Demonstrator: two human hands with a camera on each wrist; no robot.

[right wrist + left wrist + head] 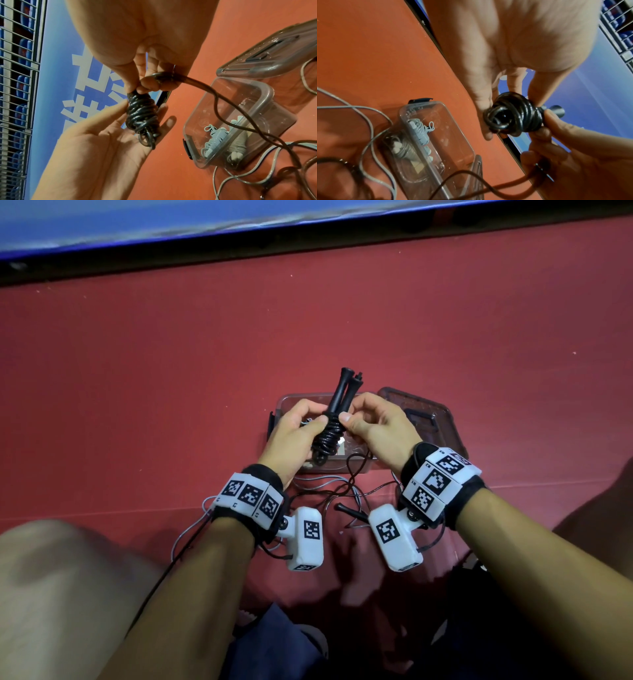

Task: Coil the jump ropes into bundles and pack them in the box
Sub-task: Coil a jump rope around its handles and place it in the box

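Note:
A black jump rope (329,435) is wound into a tight coil (511,115) below its two upright handles (342,392), above the clear box (291,402). My left hand (308,426) holds the coil (142,113) from the left, fingers behind it. My right hand (352,419) pinches a dark strand (171,79) at the coil's top; the strand trails down past the box to the floor. Inside the box (453,135) lie a pale blue bundle (419,129) and a grey bundle (404,148).
The box's lid (421,419) leans open at its right side. Loose grey rope (318,484) and another dark rope with a black handle (349,510) lie tangled on the red floor between my wrists. A blue padded barrier (239,220) runs along the far edge.

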